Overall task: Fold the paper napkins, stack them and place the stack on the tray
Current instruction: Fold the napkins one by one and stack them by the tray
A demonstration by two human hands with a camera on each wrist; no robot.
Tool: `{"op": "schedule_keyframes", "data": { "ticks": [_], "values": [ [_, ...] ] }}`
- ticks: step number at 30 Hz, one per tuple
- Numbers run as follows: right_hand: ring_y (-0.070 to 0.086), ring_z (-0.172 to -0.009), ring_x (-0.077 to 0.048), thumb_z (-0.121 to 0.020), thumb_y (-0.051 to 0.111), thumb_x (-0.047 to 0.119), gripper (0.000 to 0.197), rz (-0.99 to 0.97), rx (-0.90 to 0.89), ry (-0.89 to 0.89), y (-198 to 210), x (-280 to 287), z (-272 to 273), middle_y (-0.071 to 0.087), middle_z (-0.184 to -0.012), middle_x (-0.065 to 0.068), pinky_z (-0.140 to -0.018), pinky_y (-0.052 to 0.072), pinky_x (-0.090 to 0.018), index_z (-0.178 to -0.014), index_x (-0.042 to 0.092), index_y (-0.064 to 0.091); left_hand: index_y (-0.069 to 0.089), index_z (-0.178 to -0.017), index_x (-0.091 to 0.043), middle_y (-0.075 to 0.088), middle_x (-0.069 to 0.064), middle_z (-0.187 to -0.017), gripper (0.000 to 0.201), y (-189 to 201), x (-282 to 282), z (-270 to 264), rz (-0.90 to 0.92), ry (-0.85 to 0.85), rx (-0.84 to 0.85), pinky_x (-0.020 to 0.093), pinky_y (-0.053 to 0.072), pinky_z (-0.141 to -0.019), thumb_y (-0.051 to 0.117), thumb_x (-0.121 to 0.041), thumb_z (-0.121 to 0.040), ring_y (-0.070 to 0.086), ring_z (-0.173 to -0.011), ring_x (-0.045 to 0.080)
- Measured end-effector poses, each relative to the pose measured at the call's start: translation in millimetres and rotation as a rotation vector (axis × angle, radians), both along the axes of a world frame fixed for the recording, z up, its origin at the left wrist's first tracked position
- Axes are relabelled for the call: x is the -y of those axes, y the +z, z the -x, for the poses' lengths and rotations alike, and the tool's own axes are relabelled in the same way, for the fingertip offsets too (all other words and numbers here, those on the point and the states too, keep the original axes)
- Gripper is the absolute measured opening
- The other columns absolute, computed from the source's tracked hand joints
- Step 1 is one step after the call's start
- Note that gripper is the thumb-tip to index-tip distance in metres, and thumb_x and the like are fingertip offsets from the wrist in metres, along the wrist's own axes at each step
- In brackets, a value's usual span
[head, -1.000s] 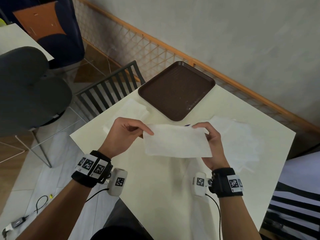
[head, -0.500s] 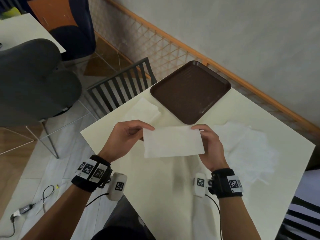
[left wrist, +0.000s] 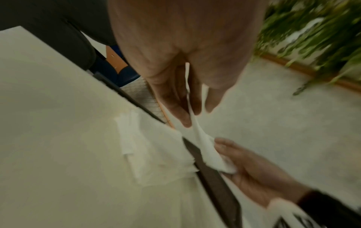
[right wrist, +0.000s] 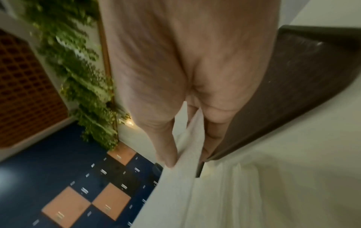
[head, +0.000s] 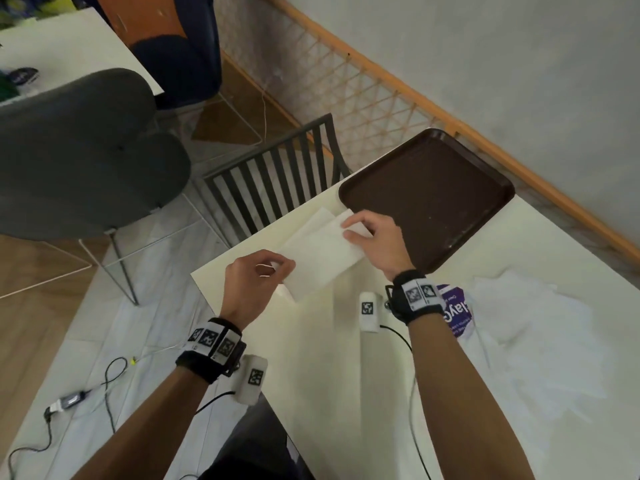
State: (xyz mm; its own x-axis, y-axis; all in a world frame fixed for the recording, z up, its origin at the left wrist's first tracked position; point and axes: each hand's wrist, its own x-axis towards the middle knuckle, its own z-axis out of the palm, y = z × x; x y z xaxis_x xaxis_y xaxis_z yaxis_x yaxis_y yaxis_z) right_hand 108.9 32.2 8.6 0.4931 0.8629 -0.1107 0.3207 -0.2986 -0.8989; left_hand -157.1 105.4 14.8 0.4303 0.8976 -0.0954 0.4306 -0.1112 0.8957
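Observation:
In the head view a folded white napkin [head: 322,259] hangs just above the cream table [head: 346,375], held by both ends. My left hand [head: 277,268] pinches its near left end. My right hand [head: 349,230] pinches its far right corner. The left wrist view shows the napkin [left wrist: 197,131] between thumb and fingers; the right wrist view shows the same grip on the napkin [right wrist: 191,146]. Under it lie folded napkins [head: 323,216] on the table, left of the brown tray [head: 429,195], which holds nothing. They lie beside the tray [left wrist: 215,177] as folded napkins [left wrist: 136,146] in the left wrist view.
A loose pile of unfolded napkins [head: 536,327] and a purple wrapper [head: 453,306] lie on the table's right side. A slatted chair back [head: 277,181] stands just past the table's left edge. A lattice rail [head: 363,84] runs behind the tray.
Both hands have carried the folded napkin forward and to the left, from the table's middle to over the folded napkins beside the tray. The head view has turned too.

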Motion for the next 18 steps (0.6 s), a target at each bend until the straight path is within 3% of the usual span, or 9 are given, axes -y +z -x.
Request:
{"op": "schedule_keyframes", "data": {
  "ticks": [2, 4, 6, 10, 14, 16, 18],
  "values": [
    [0.070, -0.117, -0.010, -0.095, 0.083, 0.014, 0.014, 0.036, 0.109, -0.027, -11.9, -26.9, 2.6, 0.079, -0.113, 0.012, -0.111, 0.054, -0.037, -0.103, 0.025, 0.080, 0.079, -0.084, -0.029, 0.076, -0.003, -0.072, 0.010, -19.5, -9.8, -1.2, 0.012, 0.038, -0.084, 0.023, 0.053, -0.063, 0.089, -0.028, -0.087, 0.074, -0.065, 0.014],
    [0.070, -0.116, -0.012, -0.096, 0.081, 0.012, 0.011, 0.067, 0.170, -0.044, -19.9, -47.3, 6.7, 0.079, -0.113, 0.005, -0.105, 0.052, -0.027, -0.103, 0.020, 0.080, 0.078, -0.085, -0.028, 0.073, -0.002, -0.068, 0.012, -35.2, -15.3, -2.6, 0.007, 0.062, -0.131, 0.026, 0.052, -0.065, 0.090, -0.027, -0.085, 0.073, -0.066, 0.016],
    [0.070, -0.111, -0.012, -0.098, 0.078, 0.008, 0.010, 0.102, 0.225, -0.033, -28.6, -61.5, 11.4, 0.078, -0.111, 0.001, -0.099, 0.050, -0.021, -0.103, 0.017, 0.079, 0.077, -0.088, -0.025, 0.071, -0.005, -0.075, 0.013, -44.9, -18.0, -4.2, -0.040, 0.063, -0.171, 0.027, 0.053, -0.069, 0.090, -0.025, -0.085, 0.071, -0.070, 0.014],
    [0.068, -0.110, -0.024, -0.102, 0.068, 0.004, 0.013, 0.218, 0.386, 0.029, -38.4, -65.8, 21.0, 0.072, -0.113, -0.008, -0.090, 0.048, -0.024, -0.106, 0.012, 0.077, 0.075, -0.094, -0.018, 0.064, -0.001, -0.095, 0.014, -51.1, -19.2, -9.1, -0.113, -0.049, -0.295, 0.031, 0.058, -0.078, 0.087, -0.020, -0.087, 0.065, -0.072, 0.011],
    [0.059, -0.116, -0.026, -0.103, 0.069, 0.014, 0.017, 0.207, 0.558, -0.010, -12.8, -34.6, 30.2, 0.064, -0.132, -0.009, -0.092, 0.045, -0.029, -0.120, 0.015, 0.073, 0.073, -0.107, -0.016, 0.045, 0.004, -0.120, 0.024, -49.0, -3.3, -9.7, -0.268, -0.055, -0.348, 0.035, 0.046, -0.096, 0.086, -0.018, -0.087, 0.050, -0.105, 0.027],
    [0.059, -0.114, -0.023, -0.103, 0.069, 0.017, 0.015, 0.138, 0.535, -0.060, 6.9, -1.2, 34.1, 0.065, -0.130, -0.006, -0.090, 0.043, -0.028, -0.117, 0.018, 0.073, 0.073, -0.109, -0.019, 0.047, 0.005, -0.119, 0.026, -43.9, 13.8, -10.7, -0.363, -0.063, -0.313, 0.036, 0.043, -0.097, 0.085, -0.017, -0.087, 0.043, -0.110, 0.026],
    [0.061, -0.106, -0.021, -0.103, 0.069, 0.019, 0.011, 0.093, 0.532, -0.078, 19.1, 42.9, 36.2, 0.067, -0.121, -0.004, -0.086, 0.045, -0.029, -0.113, 0.022, 0.072, 0.073, -0.108, -0.023, 0.052, -0.001, -0.114, 0.023, -38.2, 35.6, -13.0, -0.364, -0.114, -0.253, 0.032, 0.043, -0.093, 0.083, -0.017, -0.088, 0.046, -0.105, 0.020]
  ]
}}
